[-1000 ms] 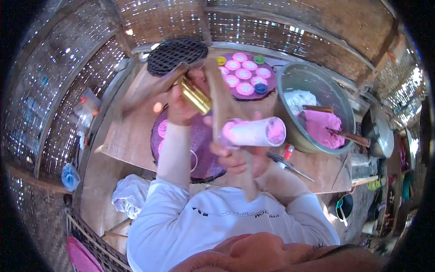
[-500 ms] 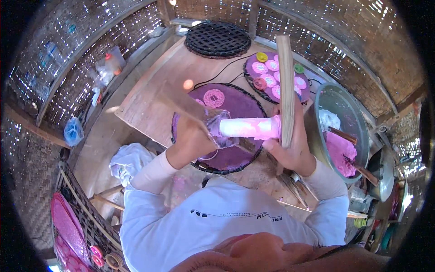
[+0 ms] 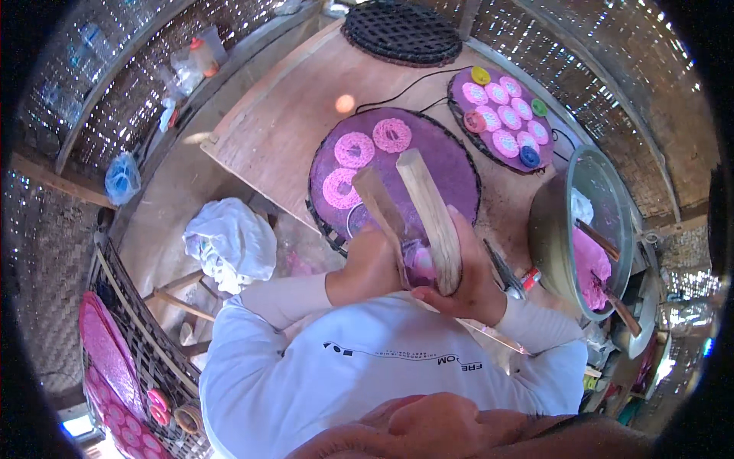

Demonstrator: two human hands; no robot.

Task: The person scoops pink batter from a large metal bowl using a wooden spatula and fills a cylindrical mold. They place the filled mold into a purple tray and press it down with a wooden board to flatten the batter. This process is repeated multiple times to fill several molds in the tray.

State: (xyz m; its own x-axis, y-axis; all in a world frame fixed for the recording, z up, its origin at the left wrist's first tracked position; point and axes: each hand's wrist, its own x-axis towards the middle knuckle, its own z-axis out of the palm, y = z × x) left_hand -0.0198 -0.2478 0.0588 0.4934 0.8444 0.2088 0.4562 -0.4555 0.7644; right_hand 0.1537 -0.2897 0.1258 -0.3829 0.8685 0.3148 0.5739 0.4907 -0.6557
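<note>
My left hand (image 3: 365,264) is closed round a wooden piece (image 3: 380,203) of a hand press. My right hand (image 3: 478,279) grips the press's pale wooden bar (image 3: 430,214), thumb bent over its near end. Both hands are close together in front of my chest. Pink dough (image 3: 420,260) shows in the narrow gap between the two wooden parts; most of the press's middle is hidden. Beyond my hands lies a round purple tray (image 3: 440,149) with a dark rim. Three lacy pink dough rings (image 3: 354,150) rest on its far left part. A thin hoop (image 3: 355,218) shows near my left hand.
Farther right, a smaller purple tray (image 3: 489,141) carries several pink-and-white rounds and small coloured rings. A large basin (image 3: 547,237) holds pink dough and wooden sticks. Black woven trays (image 3: 401,32) are stacked at the back. White cloth (image 3: 229,237) lies left; a woven rack (image 3: 145,329) stands lower left.
Both hands have drawn nearer my chest and closer together. The white-and-pink cylinder between the wooden parts is now mostly out of sight. The view has shifted, showing more of the purple tray.
</note>
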